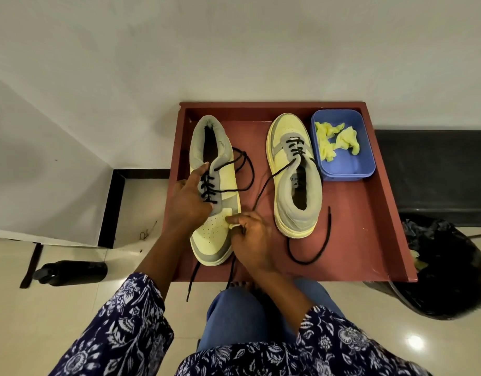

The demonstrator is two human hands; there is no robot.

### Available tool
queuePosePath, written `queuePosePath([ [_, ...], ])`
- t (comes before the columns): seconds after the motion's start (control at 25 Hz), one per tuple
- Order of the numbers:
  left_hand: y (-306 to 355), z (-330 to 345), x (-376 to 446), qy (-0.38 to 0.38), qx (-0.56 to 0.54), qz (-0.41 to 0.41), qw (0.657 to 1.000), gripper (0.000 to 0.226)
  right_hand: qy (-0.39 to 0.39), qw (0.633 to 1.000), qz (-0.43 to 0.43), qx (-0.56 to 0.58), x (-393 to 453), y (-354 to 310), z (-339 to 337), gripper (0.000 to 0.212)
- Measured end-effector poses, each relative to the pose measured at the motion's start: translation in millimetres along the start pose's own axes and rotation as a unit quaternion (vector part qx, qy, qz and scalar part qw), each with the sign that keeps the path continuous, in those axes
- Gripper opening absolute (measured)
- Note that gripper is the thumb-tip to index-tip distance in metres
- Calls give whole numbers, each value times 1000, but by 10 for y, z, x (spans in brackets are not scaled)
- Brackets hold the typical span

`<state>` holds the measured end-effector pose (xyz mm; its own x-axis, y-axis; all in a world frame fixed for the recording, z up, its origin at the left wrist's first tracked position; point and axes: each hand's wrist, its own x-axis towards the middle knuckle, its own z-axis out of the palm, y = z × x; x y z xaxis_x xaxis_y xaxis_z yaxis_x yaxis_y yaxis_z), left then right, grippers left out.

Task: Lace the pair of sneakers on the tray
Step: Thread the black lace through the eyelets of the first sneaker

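Left hand (pixel 189 198) grips the left sneaker (pixel 213 191) at its laced throat, fingers curled round it. Right hand (pixel 251 240) pinches the toe edge. Both on the tray (pixel 364 240); right sneaker (pixel 295 175) at 3 o'clock, insole label unreadable.

The person wears a loose top in dark navy printed all over with white and pale blue flowers and leaves. Its left sleeve (pixel 130 329) is wide and ends partway along the forearm, at 7 o'clock; its right sleeve (pixel 334 346) lies at 5 o'clock. Between them show blue denim trousers (pixel 233 318).
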<state>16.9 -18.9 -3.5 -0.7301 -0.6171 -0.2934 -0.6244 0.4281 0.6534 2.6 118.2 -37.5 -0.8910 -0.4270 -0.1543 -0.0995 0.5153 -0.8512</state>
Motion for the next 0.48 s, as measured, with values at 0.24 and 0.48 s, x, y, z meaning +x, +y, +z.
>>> queuePosePath([
  [0.24,-6,-36,-63,-27,26,11,999,86,103,987,59,111,483,-180,-210,23],
  [0.48,-49,-22,-88,-25,27,26,999,87,83,993,40,79,800,-230,-35,29],
])
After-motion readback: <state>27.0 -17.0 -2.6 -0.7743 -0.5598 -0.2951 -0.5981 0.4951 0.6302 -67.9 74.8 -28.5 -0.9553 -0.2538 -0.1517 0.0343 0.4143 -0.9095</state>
